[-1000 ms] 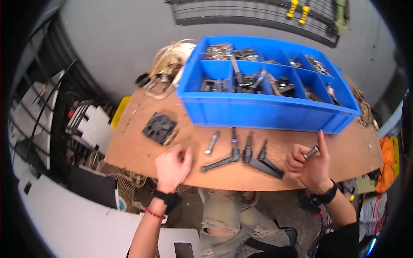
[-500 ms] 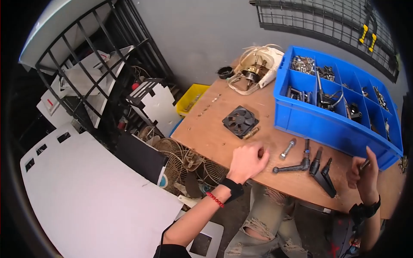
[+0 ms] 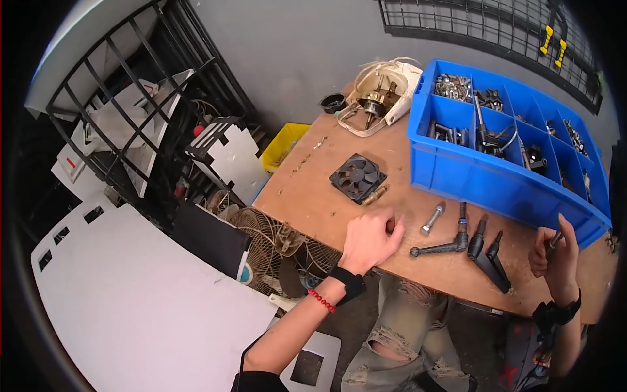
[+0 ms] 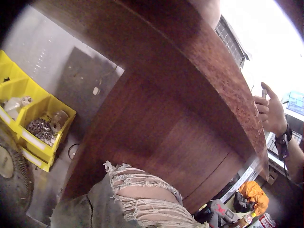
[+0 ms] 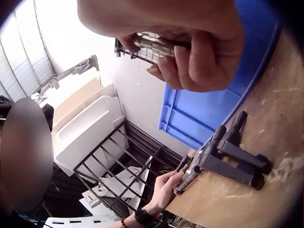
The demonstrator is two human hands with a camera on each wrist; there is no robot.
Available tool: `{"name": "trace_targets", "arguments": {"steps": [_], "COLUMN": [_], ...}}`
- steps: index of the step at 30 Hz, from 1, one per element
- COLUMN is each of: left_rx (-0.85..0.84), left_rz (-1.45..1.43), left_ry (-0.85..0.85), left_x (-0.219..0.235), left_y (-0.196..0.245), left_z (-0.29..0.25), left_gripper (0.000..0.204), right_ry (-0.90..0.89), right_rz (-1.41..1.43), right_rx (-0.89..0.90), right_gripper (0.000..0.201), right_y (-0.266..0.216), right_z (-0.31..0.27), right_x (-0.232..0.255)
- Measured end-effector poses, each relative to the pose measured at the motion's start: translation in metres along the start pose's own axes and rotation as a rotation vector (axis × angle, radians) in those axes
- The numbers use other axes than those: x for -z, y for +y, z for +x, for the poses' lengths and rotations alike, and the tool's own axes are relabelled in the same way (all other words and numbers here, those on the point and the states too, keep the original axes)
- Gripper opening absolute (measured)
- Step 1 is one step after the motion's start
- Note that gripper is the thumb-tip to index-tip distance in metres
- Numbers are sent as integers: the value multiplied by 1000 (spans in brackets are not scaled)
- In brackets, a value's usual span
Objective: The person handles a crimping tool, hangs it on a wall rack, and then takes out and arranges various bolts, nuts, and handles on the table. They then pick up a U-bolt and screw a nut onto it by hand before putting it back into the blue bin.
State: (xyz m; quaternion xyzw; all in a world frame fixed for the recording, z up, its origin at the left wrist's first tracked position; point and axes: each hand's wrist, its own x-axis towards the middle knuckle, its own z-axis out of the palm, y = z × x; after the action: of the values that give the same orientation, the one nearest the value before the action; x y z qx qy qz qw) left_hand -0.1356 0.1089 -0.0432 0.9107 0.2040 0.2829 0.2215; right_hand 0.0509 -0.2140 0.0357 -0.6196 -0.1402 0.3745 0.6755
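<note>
My right hand [image 3: 556, 261] is raised over the right end of the table, its fingers curled round a short metal rod [image 5: 159, 45]. Part of the rod is hidden by the fingers. At the table's front edge rests my left hand [image 3: 371, 240], loosely curled, with nothing seen in it. Between the hands lie a bolt with a nut [image 3: 432, 219], a black clamping lever [image 3: 439, 249] and two more black levers [image 3: 491, 264] side by side. Beyond the left hand are a black cooling fan [image 3: 357, 176] and a small brass fitting [image 3: 374, 195].
A blue divided bin [image 3: 483, 173] holding metal parts stands at the back right of the wooden table [image 3: 300, 199]. Left of it sit a white housing with a motor [image 3: 398, 98] and a black cup [image 3: 333, 102]. Below the table's left side are a yellow bin [image 3: 284, 147] and fan guards [image 3: 258, 235].
The head view has swung left, so the table and bin appear farther right. My right hand keeps hold of the rod, and my left hand stays by the table edge.
</note>
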Motion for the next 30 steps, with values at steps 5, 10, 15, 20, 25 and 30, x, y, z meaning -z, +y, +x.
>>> {"name": "trace_targets", "arguments": {"steps": [5, 10, 15, 20, 25, 30], "left_rx": [-5, 9, 2, -4, -15, -9], "left_rz": [18, 13, 26, 27, 23, 24], "left_ry": [8, 6, 7, 15, 26, 24], "left_x": [3, 1, 2, 1, 2, 2], "left_y": [5, 4, 5, 4, 5, 5], "left_z": [1, 0, 1, 1, 1, 1], "left_gripper": [32, 32, 32, 33, 34, 34], "right_ry": [-100, -75, -55, 39, 33, 145], "right_rz": [-103, -306, -201, -403, -645, -927], "right_rx": [-49, 56, 76, 447, 495, 575], "right_gripper": [59, 29, 27, 31, 21, 19], "right_y": [7, 16, 23, 45, 31, 23], "right_z": [3, 0, 5, 21, 17, 13], "right_x": [-2, -8, -2, 8, 6, 2]}}
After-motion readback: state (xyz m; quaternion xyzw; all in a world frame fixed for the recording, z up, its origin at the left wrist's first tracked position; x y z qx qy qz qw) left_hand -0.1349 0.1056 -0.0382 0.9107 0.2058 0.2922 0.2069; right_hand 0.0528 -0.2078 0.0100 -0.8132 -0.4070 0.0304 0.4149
